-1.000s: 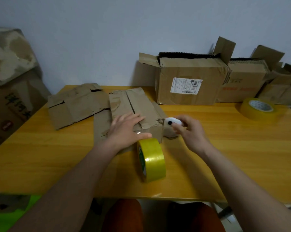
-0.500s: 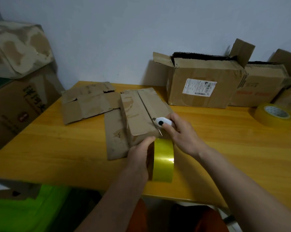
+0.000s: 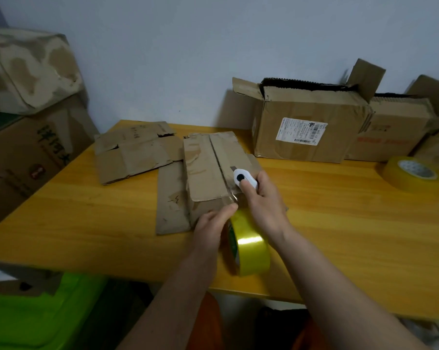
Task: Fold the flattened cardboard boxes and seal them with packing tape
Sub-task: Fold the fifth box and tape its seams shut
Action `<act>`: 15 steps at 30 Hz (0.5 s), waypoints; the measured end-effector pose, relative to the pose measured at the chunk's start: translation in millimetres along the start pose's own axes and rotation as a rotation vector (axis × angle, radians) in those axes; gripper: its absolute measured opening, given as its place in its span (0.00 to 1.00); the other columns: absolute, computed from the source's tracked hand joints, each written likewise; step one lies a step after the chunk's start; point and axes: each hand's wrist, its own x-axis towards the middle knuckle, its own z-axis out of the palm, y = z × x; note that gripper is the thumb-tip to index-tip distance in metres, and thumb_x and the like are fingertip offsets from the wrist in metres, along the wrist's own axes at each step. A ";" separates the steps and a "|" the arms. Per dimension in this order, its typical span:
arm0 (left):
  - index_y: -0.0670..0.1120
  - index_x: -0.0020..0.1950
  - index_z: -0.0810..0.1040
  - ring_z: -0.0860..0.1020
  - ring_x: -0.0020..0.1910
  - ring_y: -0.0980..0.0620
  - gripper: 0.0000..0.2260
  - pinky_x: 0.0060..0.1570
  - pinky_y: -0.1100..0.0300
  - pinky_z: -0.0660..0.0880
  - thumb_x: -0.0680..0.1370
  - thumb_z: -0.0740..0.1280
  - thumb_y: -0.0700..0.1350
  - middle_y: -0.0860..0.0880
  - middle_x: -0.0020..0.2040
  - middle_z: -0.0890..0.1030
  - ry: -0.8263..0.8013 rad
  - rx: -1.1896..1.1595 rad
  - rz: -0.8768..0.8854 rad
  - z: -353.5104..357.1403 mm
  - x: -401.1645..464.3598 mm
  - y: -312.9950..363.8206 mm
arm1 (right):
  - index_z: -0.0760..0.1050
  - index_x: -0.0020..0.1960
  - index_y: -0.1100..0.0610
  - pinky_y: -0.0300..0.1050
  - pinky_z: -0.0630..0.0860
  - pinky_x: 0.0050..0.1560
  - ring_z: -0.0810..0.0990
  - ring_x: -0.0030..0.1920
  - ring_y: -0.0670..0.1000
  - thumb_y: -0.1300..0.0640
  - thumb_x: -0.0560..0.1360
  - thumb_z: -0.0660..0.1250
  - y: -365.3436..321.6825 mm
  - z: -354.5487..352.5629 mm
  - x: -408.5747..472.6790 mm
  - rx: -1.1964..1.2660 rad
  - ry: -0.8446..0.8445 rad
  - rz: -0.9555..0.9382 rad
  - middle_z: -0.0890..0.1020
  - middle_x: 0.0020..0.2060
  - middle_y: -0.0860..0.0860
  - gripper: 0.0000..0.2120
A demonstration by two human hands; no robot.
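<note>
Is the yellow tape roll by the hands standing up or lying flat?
Standing up. The yellow tape roll is on its edge at the table's near side, its shiny band facing up, the left hand holding it.

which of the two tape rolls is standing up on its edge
The yellow tape roll at the table's near edge by the left hand stands on edge; the far-right tape roll lies flat.

The yellow table (image 3: 87,218) carries 3 boxes (image 3: 311,127), flattened cardboard (image 3: 135,152) and 2 tape rolls (image 3: 412,174).
</note>
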 end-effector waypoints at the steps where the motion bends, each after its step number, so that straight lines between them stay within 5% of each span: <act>1: 0.47 0.63 0.76 0.78 0.57 0.48 0.41 0.60 0.46 0.74 0.53 0.75 0.64 0.46 0.58 0.80 0.007 0.025 0.021 -2.7 -1.3 1.3 | 0.67 0.42 0.52 0.35 0.64 0.33 0.66 0.34 0.43 0.54 0.80 0.60 -1.8 3.3 -0.7 0.024 0.004 0.011 0.69 0.34 0.46 0.08; 7: 0.46 0.66 0.73 0.77 0.55 0.49 0.40 0.50 0.54 0.75 0.57 0.73 0.61 0.47 0.58 0.76 -0.063 0.079 0.042 -12.3 -2.2 2.4 | 0.73 0.49 0.60 0.47 0.69 0.40 0.73 0.41 0.55 0.55 0.79 0.63 -8.5 8.6 -4.8 0.086 0.031 0.032 0.78 0.43 0.59 0.08; 10: 0.48 0.68 0.68 0.77 0.57 0.47 0.39 0.53 0.51 0.76 0.60 0.73 0.59 0.47 0.61 0.75 -0.102 0.111 0.016 -12.0 -2.8 -1.0 | 0.75 0.48 0.63 0.56 0.75 0.44 0.79 0.44 0.61 0.56 0.76 0.67 -13.0 -4.3 -1.2 0.056 -0.039 0.022 0.80 0.44 0.63 0.09; 15: 0.52 0.70 0.64 0.77 0.58 0.48 0.42 0.54 0.52 0.76 0.59 0.75 0.59 0.49 0.61 0.75 -0.126 0.135 0.032 -13.1 -5.1 -1.8 | 0.80 0.49 0.53 0.53 0.78 0.50 0.80 0.48 0.51 0.56 0.73 0.72 -16.2 -36.3 -2.3 -0.216 -0.148 -0.131 0.82 0.47 0.49 0.06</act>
